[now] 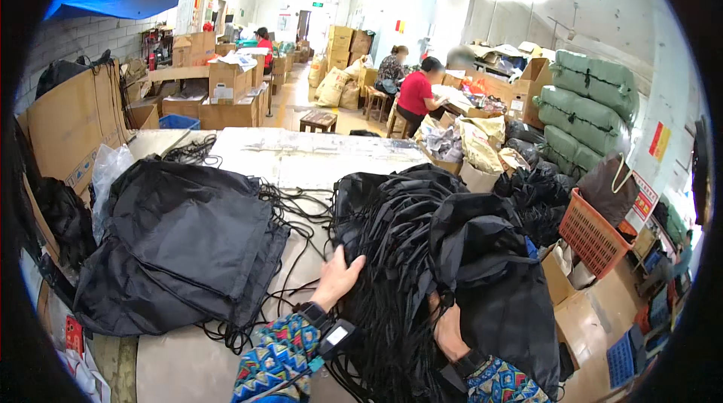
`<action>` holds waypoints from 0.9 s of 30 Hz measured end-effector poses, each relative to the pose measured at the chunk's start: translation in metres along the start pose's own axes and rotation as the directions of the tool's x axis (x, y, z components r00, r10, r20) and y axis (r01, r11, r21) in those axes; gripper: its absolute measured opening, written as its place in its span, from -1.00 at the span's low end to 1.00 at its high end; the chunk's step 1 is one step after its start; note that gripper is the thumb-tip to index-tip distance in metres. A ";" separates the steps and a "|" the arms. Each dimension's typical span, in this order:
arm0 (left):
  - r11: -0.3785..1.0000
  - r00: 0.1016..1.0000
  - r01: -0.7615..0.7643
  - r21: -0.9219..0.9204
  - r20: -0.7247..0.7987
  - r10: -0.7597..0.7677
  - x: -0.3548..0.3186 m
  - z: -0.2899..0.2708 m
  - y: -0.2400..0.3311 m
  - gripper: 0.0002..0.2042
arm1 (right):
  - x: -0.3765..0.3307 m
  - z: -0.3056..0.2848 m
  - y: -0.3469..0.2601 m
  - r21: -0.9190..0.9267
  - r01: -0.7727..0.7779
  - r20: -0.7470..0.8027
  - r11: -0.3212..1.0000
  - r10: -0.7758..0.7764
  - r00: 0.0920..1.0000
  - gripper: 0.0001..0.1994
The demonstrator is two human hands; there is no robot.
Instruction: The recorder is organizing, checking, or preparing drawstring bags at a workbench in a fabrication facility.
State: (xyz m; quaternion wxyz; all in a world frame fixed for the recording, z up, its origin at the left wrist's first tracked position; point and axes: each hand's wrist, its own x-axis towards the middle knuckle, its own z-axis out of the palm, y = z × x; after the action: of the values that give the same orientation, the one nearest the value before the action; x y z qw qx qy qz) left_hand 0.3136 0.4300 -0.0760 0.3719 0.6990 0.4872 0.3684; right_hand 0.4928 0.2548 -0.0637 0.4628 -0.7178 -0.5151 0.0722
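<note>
The left hand (337, 276) is lying flat, fingers spread, on the edge of a heap of black drawstring bags (444, 267) on the desk (301, 158) — the right hand (449, 331) is sitting buried in that heap, its grip hidden, so one cannot tell. A flatter stack of black bags (184, 245) is resting to the left, loose black cords (297, 215) trailing between — an orange basket (591, 236) is standing at right
</note>
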 end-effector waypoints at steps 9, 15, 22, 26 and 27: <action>0.709 0.844 -0.345 -0.615 0.128 0.522 0.022 0.040 0.087 -0.50 | -0.011 -0.004 0.051 0.719 -0.120 0.045 0.684 0.127 0.991 -0.42; 0.948 0.960 -0.259 -0.188 0.056 0.273 0.045 0.075 0.036 -0.51 | 0.010 0.017 0.034 0.821 -0.060 -0.063 0.568 0.194 0.979 -0.68; 0.800 0.984 0.177 -0.573 0.075 -0.164 0.048 0.069 0.027 -0.43 | 0.008 0.012 0.032 0.536 -0.153 -0.040 0.830 0.206 0.978 -0.76; 0.467 0.853 0.507 -0.725 0.498 -0.152 0.037 0.063 0.029 -0.72 | 0.006 0.017 0.019 0.407 -0.014 -0.146 0.913 0.079 0.986 -0.71; 0.579 0.938 0.306 -0.756 0.344 -0.047 0.030 0.064 0.040 -0.70 | 0.005 0.015 0.022 0.377 -0.061 -0.122 0.924 0.115 0.986 -0.68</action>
State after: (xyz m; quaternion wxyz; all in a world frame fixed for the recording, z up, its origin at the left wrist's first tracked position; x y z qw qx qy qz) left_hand 0.3940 0.4383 -0.0650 0.7466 0.4506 0.2788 0.4023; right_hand 0.5016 0.2667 -0.0866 0.6220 -0.6429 -0.4251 0.1382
